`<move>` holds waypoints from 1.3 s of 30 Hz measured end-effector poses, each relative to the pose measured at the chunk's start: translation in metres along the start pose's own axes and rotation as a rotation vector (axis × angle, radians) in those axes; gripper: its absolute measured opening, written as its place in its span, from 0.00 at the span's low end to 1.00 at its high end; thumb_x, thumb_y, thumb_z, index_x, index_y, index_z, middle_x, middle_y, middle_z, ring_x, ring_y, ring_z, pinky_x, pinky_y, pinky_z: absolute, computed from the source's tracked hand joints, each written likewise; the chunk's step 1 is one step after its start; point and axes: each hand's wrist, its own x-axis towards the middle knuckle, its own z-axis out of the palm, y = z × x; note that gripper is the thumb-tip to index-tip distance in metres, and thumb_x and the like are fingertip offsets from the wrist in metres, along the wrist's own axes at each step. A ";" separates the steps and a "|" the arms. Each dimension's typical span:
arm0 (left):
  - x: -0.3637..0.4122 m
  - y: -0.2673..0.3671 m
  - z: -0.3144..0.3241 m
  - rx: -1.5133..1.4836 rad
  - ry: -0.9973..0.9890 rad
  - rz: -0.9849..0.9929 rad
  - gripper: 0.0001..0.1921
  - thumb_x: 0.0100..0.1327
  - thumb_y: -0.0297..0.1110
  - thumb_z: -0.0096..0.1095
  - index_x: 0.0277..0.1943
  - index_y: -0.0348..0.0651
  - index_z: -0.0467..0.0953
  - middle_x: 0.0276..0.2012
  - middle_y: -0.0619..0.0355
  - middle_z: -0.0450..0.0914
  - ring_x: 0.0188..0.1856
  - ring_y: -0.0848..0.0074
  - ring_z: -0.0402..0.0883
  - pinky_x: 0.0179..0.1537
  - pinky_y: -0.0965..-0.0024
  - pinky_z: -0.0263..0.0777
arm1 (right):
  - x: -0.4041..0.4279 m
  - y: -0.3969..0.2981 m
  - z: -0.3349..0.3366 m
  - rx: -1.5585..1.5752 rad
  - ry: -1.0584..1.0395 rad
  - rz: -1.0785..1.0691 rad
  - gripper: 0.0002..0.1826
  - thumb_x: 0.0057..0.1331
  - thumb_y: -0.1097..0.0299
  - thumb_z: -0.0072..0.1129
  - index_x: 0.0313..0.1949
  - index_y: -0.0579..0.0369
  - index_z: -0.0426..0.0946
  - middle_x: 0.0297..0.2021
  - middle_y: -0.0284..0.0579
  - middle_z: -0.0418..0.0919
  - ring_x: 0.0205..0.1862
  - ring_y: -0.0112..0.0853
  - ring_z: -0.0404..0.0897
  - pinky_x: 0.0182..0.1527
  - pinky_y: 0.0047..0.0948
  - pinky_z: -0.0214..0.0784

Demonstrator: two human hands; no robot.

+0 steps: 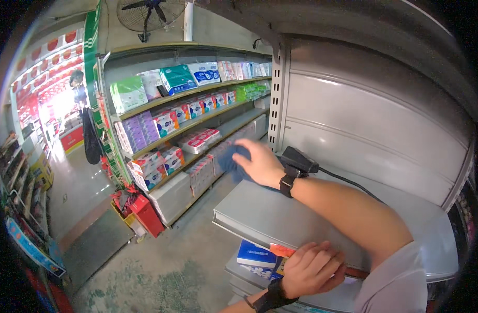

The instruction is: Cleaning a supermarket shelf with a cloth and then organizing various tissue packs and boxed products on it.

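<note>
A dark blue cloth [232,159] is bunched in my right hand [260,162], blurred by motion, above the far left end of a bare grey metal shelf board [258,211]. A black device on a strap sits on my right wrist, with a black cable [352,182] trailing from it. My left hand [311,270] lies against the shelf's front edge with its fingers bent; what its palm touches is hidden. Beside it, an orange label [282,250] shows on that edge. Below, a blue and white package [256,256] stands on a lower shelf [239,270].
A perforated metal upright [276,98] and a grey back panel [372,113] stand behind the board, under an upper shelf [364,23]. Across the aisle floor [176,250], a long rack [192,129] carries tissue packs. A red box [147,215] stands at its end. A person [78,86] is far left.
</note>
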 end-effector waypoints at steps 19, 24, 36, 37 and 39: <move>-0.004 -0.004 0.002 0.007 0.008 0.016 0.17 0.50 0.43 0.73 0.44 0.52 0.83 0.40 0.65 0.82 0.46 0.74 0.81 0.48 0.66 0.77 | -0.010 0.065 -0.080 -0.383 -0.138 0.174 0.23 0.51 0.67 0.67 0.49 0.50 0.76 0.40 0.53 0.79 0.46 0.49 0.79 0.48 0.42 0.72; -0.005 -0.006 0.002 0.004 0.031 0.021 0.15 0.52 0.42 0.70 0.42 0.50 0.81 0.40 0.65 0.80 0.47 0.74 0.81 0.49 0.68 0.76 | 0.000 0.063 -0.059 -0.335 -0.004 0.119 0.21 0.53 0.70 0.62 0.49 0.47 0.76 0.36 0.55 0.82 0.41 0.50 0.81 0.43 0.44 0.73; -0.008 -0.006 0.003 -0.011 0.027 0.028 0.16 0.55 0.41 0.67 0.45 0.47 0.80 0.44 0.63 0.79 0.49 0.73 0.80 0.53 0.67 0.74 | 0.032 0.027 -0.064 -0.383 0.057 -0.520 0.23 0.53 0.84 0.53 0.49 0.50 0.74 0.45 0.45 0.73 0.50 0.48 0.75 0.51 0.40 0.70; -0.008 -0.007 0.001 0.001 -0.019 0.031 0.18 0.54 0.42 0.69 0.47 0.48 0.81 0.44 0.63 0.81 0.49 0.71 0.81 0.52 0.67 0.76 | 0.028 0.029 -0.072 -0.512 -0.039 -0.556 0.24 0.53 0.84 0.51 0.49 0.48 0.75 0.45 0.46 0.73 0.50 0.47 0.75 0.51 0.40 0.70; -0.005 -0.005 0.001 -0.011 -0.018 0.026 0.18 0.54 0.43 0.70 0.48 0.49 0.81 0.45 0.63 0.80 0.49 0.72 0.81 0.53 0.66 0.75 | 0.007 0.053 -0.075 -0.533 -0.164 -0.362 0.24 0.54 0.83 0.51 0.50 0.48 0.75 0.45 0.47 0.74 0.50 0.47 0.76 0.51 0.41 0.70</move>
